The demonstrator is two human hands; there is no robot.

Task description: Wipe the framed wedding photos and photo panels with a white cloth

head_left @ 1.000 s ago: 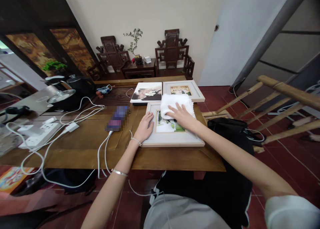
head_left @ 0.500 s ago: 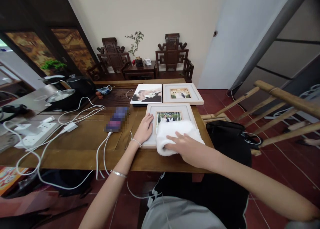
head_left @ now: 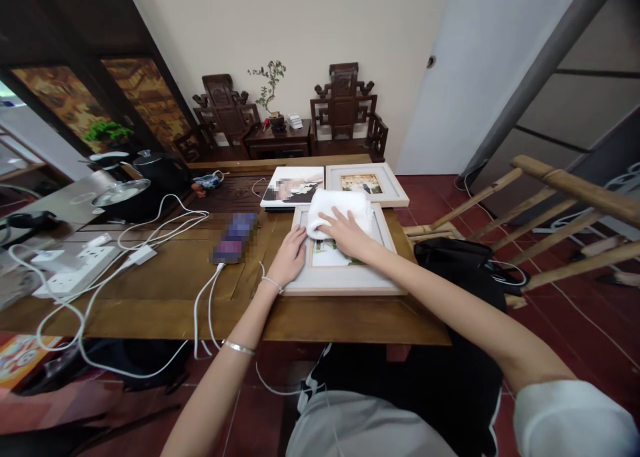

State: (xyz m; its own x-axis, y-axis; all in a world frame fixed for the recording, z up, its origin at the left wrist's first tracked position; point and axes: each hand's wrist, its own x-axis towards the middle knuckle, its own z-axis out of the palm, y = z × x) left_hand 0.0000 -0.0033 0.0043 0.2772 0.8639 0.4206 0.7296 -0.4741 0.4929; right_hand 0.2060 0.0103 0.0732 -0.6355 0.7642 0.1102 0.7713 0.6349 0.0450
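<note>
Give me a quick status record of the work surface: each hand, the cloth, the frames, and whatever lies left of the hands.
Left hand: on the near frame's left edge
Right hand: fingers spread on the white cloth
Cloth: over part of the near frame's picture; contact with far frame unclear
Near frame: flat on the wooden table
Far frame: beyond the near one
Left of hands: phone, white cable attached

From here I'd call this a home: carved wooden chairs point(head_left: 344, 102) and a potted plant point(head_left: 276, 118), upper centre.
</note>
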